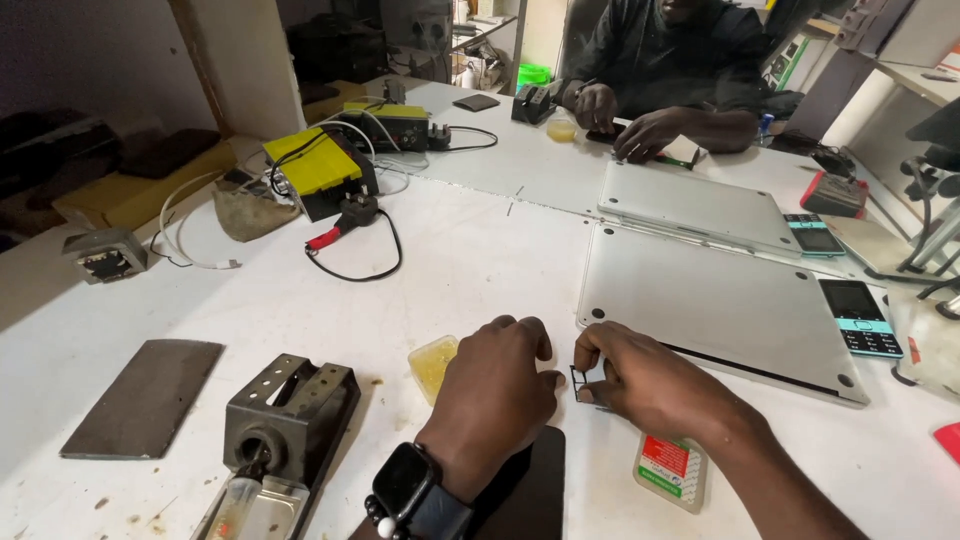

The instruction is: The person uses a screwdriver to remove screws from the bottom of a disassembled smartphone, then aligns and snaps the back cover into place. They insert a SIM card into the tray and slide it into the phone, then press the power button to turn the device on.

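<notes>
Bright, even indoor light falls on the white worktable (470, 260), which looks almost washed out beyond the left hand (495, 385) and right hand (650, 385). Soft, short shadows sit beneath both hands. The silver laptop (720, 300) past the right hand shows a dull sheen. The far left corner is dim. Straight edges bow towards the frame's borders; focus is sharp throughout.
</notes>
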